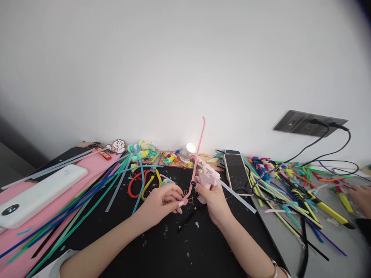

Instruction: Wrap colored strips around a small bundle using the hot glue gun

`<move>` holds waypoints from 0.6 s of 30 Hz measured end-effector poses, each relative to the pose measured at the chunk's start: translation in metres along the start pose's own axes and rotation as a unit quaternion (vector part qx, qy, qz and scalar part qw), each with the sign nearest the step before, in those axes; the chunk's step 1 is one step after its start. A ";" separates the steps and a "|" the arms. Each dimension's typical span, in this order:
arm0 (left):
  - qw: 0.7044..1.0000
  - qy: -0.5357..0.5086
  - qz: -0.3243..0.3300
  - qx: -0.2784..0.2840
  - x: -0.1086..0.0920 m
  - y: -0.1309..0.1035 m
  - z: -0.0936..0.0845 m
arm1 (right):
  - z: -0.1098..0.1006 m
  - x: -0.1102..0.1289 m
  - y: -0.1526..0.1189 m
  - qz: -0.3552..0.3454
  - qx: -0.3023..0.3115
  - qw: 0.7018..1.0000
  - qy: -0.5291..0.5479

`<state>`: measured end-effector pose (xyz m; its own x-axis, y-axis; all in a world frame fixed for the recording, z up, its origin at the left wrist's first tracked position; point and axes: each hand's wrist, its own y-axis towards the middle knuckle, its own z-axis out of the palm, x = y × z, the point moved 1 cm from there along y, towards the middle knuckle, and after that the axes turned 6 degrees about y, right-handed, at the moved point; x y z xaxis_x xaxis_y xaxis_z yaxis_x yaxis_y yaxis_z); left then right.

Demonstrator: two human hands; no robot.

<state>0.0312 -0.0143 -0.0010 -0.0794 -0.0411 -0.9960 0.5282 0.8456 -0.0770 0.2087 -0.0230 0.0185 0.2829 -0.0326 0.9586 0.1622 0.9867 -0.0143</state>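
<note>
My left hand pinches the lower, bent end of a pink pipe cleaner, which stands up tall against the wall. In my right hand is a pale pink glue gun, with a translucent glue stick jutting from its back. The front of the gun is close to the pipe cleaner, near my right thumb; whether they touch I cannot tell. Both hands are above a black mat dotted with small scraps.
Pliers with red and yellow handles lie behind my left hand. A phone, a small cup and a white power bank lie around. Pipe cleaners and cables spread to the right, near another person's hand.
</note>
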 end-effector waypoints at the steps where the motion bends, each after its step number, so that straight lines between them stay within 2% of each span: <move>1: 1.000 -0.002 -0.001 0.000 0.000 0.000 0.000 | 0.000 0.000 0.000 0.000 0.000 1.000 -0.002; 18: 0.999 0.032 0.013 -0.011 -0.002 -0.001 0.000 | 0.003 -0.002 -0.003 0.007 -0.012 1.000 -0.015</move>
<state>0.0309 -0.0150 0.0013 -0.1194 0.0149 -0.9927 0.5117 0.8578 -0.0487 0.2046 -0.0250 0.0171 0.2574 -0.0136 0.9662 0.1810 0.9829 -0.0344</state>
